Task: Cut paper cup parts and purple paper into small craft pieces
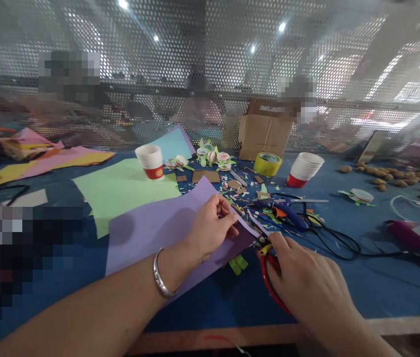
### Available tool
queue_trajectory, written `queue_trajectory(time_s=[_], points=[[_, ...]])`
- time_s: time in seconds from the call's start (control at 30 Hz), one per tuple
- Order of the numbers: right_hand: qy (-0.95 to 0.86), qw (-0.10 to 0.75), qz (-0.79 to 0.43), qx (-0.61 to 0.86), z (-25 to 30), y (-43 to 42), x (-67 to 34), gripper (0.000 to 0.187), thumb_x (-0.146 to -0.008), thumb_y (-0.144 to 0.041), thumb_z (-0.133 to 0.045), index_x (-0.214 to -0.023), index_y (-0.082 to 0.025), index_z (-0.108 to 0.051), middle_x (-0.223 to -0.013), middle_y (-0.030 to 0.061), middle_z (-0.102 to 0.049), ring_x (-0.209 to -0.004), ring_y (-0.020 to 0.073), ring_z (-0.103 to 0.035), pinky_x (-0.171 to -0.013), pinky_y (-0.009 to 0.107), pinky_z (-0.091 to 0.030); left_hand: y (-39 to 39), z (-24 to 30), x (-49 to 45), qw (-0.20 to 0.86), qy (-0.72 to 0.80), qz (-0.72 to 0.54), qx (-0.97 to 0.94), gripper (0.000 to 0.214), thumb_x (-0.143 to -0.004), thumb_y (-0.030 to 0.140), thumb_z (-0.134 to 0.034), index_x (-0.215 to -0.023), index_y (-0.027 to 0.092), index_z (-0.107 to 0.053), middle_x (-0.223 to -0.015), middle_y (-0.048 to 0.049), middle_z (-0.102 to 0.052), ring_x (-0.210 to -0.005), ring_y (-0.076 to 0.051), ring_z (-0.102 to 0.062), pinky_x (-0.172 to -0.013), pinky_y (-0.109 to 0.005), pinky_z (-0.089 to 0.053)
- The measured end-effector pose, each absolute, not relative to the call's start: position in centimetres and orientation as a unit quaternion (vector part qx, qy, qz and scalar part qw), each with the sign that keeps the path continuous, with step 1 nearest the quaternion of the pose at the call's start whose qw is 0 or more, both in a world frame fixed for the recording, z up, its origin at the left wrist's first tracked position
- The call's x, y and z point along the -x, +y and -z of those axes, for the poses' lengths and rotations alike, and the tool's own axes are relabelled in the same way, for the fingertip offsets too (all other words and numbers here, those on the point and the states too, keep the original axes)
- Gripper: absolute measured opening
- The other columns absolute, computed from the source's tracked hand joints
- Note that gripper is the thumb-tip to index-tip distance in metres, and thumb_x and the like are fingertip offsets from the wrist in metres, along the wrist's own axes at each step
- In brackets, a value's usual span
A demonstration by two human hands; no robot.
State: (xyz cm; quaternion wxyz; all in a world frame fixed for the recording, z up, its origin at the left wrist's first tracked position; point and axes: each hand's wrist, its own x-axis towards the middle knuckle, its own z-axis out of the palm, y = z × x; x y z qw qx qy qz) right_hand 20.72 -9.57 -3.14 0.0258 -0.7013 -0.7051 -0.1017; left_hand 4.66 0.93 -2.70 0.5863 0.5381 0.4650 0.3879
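Observation:
A large sheet of purple paper lies tilted over the blue table, its right edge raised. My left hand is closed on that sheet near its right edge, thumb and fingers pinched together. Red-handled scissors are gripped in my right hand. Their blades are at the sheet's right edge, where a narrow purple strip is partly separated from it. Part of the blades is hidden by paper and fingers. Under the sheet's lower right edge lie small green paper pieces.
Green paper, stacked paper cups and another cup stack stand around. Behind are yellow tape, small paper turtles and a cardboard box. At right lie a blue glue gun, cables, a magenta glue gun and walnuts.

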Motion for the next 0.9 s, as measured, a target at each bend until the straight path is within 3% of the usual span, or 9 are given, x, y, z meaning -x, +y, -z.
queue_trajectory(time_s=[0.27,0.9], points=[[-0.72,0.046,0.13,0.68,4.3,-9.3,-21.0,0.007,-0.091,-0.017,-0.056,-0.097,-0.019,-0.057,-0.077,0.0009,-0.067,-0.063,0.0198,-0.065,-0.057,0.028,-0.008,1.1,2.7,-4.8,0.588,0.474,-0.393,-0.524,0.023,-0.088,0.008,-0.06,-0.081,0.021,-0.043,-0.07,0.0073,-0.052,-0.045,-0.007,-0.057,-0.044,-0.02,-0.048],[-0.71,-0.01,0.077,0.7,2.7,-8.2,-20.5,0.009,-0.095,-0.019,-0.054,-0.1,-0.019,-0.062,-0.08,0.0024,-0.068,-0.07,0.0208,-0.067,-0.056,0.028,-0.008,1.2,2.5,-4.7,0.594,0.489,-0.406,-0.494,0.026,-0.088,0.008,-0.063,-0.084,0.022,-0.041,-0.064,0.0078,-0.054,-0.046,-0.008,-0.057,-0.046,-0.02,-0.049]])
